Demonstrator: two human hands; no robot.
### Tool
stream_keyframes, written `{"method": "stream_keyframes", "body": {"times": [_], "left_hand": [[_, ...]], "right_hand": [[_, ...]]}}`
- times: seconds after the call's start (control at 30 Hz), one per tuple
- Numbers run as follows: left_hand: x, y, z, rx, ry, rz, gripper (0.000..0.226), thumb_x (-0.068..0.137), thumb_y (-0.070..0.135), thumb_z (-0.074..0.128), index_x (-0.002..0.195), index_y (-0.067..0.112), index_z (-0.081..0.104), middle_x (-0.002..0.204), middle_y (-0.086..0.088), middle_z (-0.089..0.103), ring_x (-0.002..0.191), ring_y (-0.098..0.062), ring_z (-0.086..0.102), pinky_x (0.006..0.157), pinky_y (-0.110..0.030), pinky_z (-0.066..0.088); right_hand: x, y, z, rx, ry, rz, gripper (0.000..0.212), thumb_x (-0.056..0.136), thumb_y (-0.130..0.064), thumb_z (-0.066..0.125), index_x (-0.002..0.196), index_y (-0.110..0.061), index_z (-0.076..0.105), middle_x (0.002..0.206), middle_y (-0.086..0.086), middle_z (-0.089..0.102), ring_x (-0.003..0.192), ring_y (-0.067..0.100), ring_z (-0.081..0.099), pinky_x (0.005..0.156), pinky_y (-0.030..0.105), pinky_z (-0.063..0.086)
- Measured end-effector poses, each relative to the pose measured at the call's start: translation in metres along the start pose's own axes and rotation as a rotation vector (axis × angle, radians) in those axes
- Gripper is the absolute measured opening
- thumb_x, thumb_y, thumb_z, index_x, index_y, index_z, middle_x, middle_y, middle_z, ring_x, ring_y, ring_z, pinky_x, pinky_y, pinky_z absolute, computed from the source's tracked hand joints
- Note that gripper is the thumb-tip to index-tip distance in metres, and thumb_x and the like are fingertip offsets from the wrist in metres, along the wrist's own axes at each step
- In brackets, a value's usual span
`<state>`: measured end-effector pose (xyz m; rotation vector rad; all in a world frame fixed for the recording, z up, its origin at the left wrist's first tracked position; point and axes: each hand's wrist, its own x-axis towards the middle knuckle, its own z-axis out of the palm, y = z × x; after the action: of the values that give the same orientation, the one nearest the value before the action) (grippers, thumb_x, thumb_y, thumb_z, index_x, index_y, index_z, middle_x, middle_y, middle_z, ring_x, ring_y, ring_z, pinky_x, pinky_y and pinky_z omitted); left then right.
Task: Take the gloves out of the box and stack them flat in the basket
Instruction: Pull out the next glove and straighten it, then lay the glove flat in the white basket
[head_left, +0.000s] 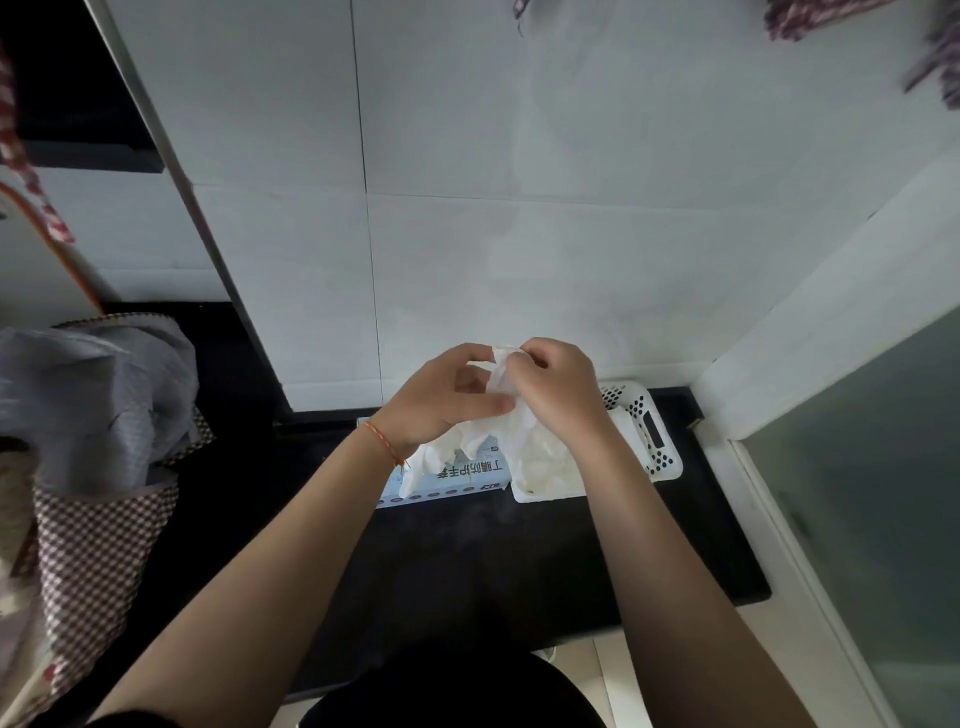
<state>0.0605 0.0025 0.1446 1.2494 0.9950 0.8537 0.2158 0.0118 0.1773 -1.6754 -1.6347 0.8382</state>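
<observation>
A home: white tiled wall (519, 156), checked fabric bag (93, 545).

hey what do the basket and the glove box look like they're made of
The basket looks like white moulded plastic, smooth, with rows of punched round holes and a handle slot. The glove box looks like thin printed cardboard, pale blue with dark lettering and a torn-open top where white gloves bulge out.

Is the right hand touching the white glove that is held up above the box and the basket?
Touching. The head view shows the right hand with fingers curled, pinching the glove at its upper edge; the left hand pinches it too.
</observation>
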Motion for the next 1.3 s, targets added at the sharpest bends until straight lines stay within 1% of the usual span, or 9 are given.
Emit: {"method": "stream_keyframes", "body": {"times": [0.13, 0.33, 0.43, 0.53, 0.8, 0.97, 1.07, 1.17, 1.3], "left_hand": [[0.01, -0.014, 0.011, 0.133, 0.089, -0.01, 0.018, 0.089, 0.003, 0.064, 0.107, 0.008, 0.067, 0.096, -0.012, 0.072, 0.084, -0.016, 0.065, 0.085, -0.036, 0.052], [0.024, -0.017, 0.03, -0.001, 0.11, -0.066, 0.024, 0.084, 0.03, 0.061, 0.095, 0.011, 0.071, 0.085, 0.001, 0.066, 0.08, -0.012, 0.058, 0.082, -0.032, 0.049], [0.032, -0.022, 0.04, 0.117, 0.084, -0.009, 0.01, 0.086, 0.014, 0.073, 0.093, 0.013, 0.066, 0.076, 0.009, 0.063, 0.069, -0.003, 0.056, 0.07, -0.018, 0.046], [0.041, -0.028, 0.047, 0.176, 0.109, -0.003, 0.008, 0.09, 0.002, 0.062, 0.085, 0.008, 0.064, 0.062, 0.018, 0.058, 0.055, 0.003, 0.049, 0.058, -0.009, 0.038], [0.056, -0.047, 0.054, 0.074, 0.022, -0.158, 0.023, 0.089, 0.028, 0.071, 0.088, 0.005, 0.07, 0.08, -0.001, 0.065, 0.074, -0.012, 0.057, 0.073, -0.025, 0.045], [0.062, -0.054, 0.041, 0.006, -0.037, -0.228, 0.01, 0.087, 0.016, 0.073, 0.081, 0.008, 0.073, 0.081, 0.0, 0.068, 0.081, -0.013, 0.064, 0.085, -0.03, 0.053], [0.064, -0.049, 0.028, -0.158, -0.11, -0.231, 0.018, 0.086, 0.013, 0.07, 0.068, 0.015, 0.068, 0.065, 0.003, 0.058, 0.064, -0.012, 0.057, 0.065, -0.025, 0.045], [0.073, -0.045, 0.019, -0.242, -0.134, -0.279, 0.011, 0.079, 0.02, 0.074, 0.083, 0.011, 0.069, 0.073, -0.002, 0.063, 0.064, -0.015, 0.057, 0.062, -0.024, 0.043], [0.104, -0.06, 0.032, 0.087, -0.017, -0.373, 0.016, 0.086, 0.026, 0.074, 0.095, 0.013, 0.07, 0.086, -0.002, 0.064, 0.08, -0.018, 0.053, 0.069, -0.028, 0.037]], "right_hand": [[0.003, 0.007, -0.016, -0.122, -0.042, -0.06, 0.037, 0.089, -0.02, 0.056, 0.062, -0.004, 0.036, 0.059, 0.002, 0.029, 0.054, 0.012, 0.025, 0.048, 0.026, 0.018], [0.009, 0.021, -0.027, -0.131, -0.027, 0.051, 0.015, 0.09, -0.006, 0.044, 0.09, -0.003, 0.058, 0.075, -0.01, 0.052, 0.064, 0.01, 0.044, 0.054, 0.019, 0.036], [0.013, 0.023, -0.027, -0.134, -0.006, 0.076, 0.018, 0.093, -0.003, 0.038, 0.09, -0.005, 0.056, 0.076, -0.008, 0.05, 0.065, 0.007, 0.043, 0.05, 0.014, 0.033], [0.018, 0.026, -0.03, -0.104, 0.015, 0.095, 0.015, 0.095, -0.011, 0.044, 0.087, -0.004, 0.054, 0.074, -0.004, 0.05, 0.066, 0.011, 0.044, 0.055, 0.02, 0.035], [0.031, 0.047, -0.052, -0.055, 0.03, 0.06, 0.021, 0.092, -0.025, 0.056, 0.079, -0.009, 0.059, 0.072, -0.004, 0.058, 0.066, 0.009, 0.05, 0.059, 0.022, 0.038], [0.042, 0.063, -0.064, 0.06, -0.053, 0.149, 0.023, 0.096, -0.028, 0.054, 0.086, -0.009, 0.061, 0.072, -0.007, 0.054, 0.065, 0.009, 0.048, 0.06, 0.024, 0.036], [0.046, 0.074, -0.069, 0.312, -0.136, 0.297, 0.02, 0.097, -0.025, 0.054, 0.089, -0.009, 0.063, 0.066, -0.007, 0.053, 0.057, 0.01, 0.045, 0.055, 0.023, 0.035], [0.054, 0.091, -0.071, 0.617, -0.202, 0.417, 0.023, 0.101, -0.019, 0.053, 0.08, -0.009, 0.058, 0.05, -0.003, 0.049, 0.047, 0.014, 0.042, 0.048, 0.023, 0.035], [0.065, 0.138, -0.063, 0.367, -0.137, 0.488, 0.021, 0.099, -0.022, 0.049, 0.081, -0.013, 0.054, 0.061, 0.005, 0.045, 0.041, 0.015, 0.039, 0.038, 0.022, 0.028]]}}
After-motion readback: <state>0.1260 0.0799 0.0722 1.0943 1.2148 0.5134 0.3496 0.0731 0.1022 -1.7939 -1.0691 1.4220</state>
